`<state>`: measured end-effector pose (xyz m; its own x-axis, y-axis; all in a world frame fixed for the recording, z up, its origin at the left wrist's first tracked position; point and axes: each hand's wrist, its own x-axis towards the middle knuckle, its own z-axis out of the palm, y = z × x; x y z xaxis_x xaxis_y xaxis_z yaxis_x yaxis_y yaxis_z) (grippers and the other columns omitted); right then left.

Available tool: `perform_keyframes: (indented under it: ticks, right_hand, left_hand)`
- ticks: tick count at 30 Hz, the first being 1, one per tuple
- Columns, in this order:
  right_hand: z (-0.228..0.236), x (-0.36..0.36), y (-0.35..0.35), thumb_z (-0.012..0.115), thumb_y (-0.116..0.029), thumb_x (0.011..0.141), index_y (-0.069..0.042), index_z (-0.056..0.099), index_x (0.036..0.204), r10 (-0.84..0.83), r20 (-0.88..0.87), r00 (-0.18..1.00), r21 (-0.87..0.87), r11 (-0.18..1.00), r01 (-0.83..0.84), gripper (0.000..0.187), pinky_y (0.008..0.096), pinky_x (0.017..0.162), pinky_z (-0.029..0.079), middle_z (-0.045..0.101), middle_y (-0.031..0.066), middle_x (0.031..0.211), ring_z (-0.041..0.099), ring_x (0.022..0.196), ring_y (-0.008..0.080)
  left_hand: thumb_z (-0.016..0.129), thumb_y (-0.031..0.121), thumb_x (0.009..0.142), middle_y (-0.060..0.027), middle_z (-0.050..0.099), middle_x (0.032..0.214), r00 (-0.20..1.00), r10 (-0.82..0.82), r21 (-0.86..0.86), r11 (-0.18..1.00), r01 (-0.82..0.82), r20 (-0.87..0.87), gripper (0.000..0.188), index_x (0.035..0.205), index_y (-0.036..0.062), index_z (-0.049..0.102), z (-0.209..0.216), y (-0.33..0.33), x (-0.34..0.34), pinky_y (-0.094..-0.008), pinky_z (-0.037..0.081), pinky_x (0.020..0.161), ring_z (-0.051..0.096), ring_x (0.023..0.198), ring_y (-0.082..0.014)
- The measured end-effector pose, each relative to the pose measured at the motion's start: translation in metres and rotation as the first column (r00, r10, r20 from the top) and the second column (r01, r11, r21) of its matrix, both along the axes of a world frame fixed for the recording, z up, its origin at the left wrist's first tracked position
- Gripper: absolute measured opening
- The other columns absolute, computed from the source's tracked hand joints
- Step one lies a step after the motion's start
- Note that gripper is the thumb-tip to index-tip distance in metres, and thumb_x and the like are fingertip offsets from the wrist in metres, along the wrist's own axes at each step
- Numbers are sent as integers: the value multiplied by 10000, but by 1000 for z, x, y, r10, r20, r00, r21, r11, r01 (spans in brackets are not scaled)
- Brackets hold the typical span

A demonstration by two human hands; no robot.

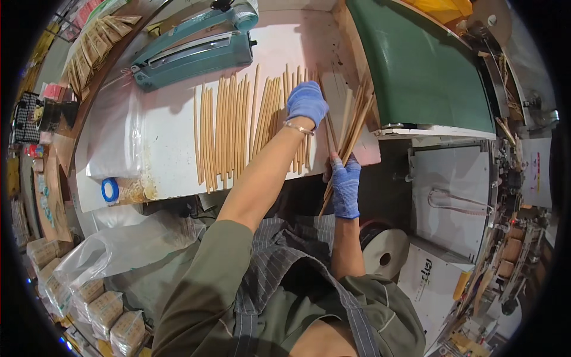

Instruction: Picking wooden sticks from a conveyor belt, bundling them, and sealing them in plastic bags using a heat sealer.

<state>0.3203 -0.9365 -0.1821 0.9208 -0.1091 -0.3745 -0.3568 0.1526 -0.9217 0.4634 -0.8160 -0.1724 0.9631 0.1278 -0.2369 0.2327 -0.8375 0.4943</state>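
Long thin tan sticks (233,125) lie side by side in a loose row on the white tabletop (169,146). My left hand (307,101), in a blue knit glove, reaches across to the right end of the row. Its fingers are curled down at the far ends of the sticks, and what they pinch is hidden under the hand. My right hand (346,189), also gloved in blue, is closed around a bundle of the same sticks (355,122). That bundle slants up past the table's right front corner, its upper ends fanned apart.
A teal bar heat sealer (196,59) stands at the back left. Clear plastic bags (113,140) and a blue tape roll (110,189) lie at the left. A green-topped surface (416,71) borders the right. Packed bags (107,312) sit low left; a large spool (386,253) is below right.
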Motion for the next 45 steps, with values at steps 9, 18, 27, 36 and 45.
perform_keyframes:
  ticks: [9,18,27,36,45]
  right_hand:
    - [9,-5,5,536,-81,842,-40,473,1076,189,-14,982,100,977,-186,246,202,422,397,526,20,690,483,511,88]
    - [5,12,-74,560,-166,808,38,544,905,347,185,919,-803,593,-63,227,347,599,444,583,179,728,561,637,300]
    - [5,55,-35,563,-165,820,-30,551,910,348,-12,938,-703,663,-255,163,214,391,367,496,5,582,428,434,62]
    - [19,2,3,540,-147,828,-48,520,851,346,-134,929,-246,896,-369,104,199,415,360,476,-3,612,430,476,60]
    - [10,-19,9,542,-157,848,-42,527,836,272,-167,948,-166,940,-299,117,196,420,371,507,16,625,449,482,60]
  left_hand:
    - [602,195,699,-166,599,649,988,56,-470,883,19,145,185,687,11,606,22,21,-114,-335,487,579,605,603,-261]
    - [611,154,761,32,510,614,808,589,-538,689,-485,25,146,868,55,604,-9,255,-157,-190,381,434,443,488,-49]
    - [623,58,732,-29,598,753,853,285,-306,939,-157,436,154,886,67,619,-12,190,-161,-235,473,634,564,667,-119]
    - [581,290,734,-149,610,734,998,-42,150,988,34,48,267,697,26,605,-5,52,-163,-396,483,626,606,698,-292]
    - [556,270,744,-165,614,687,999,-31,119,992,29,18,250,727,31,624,-2,43,-156,-407,492,582,616,676,-310]
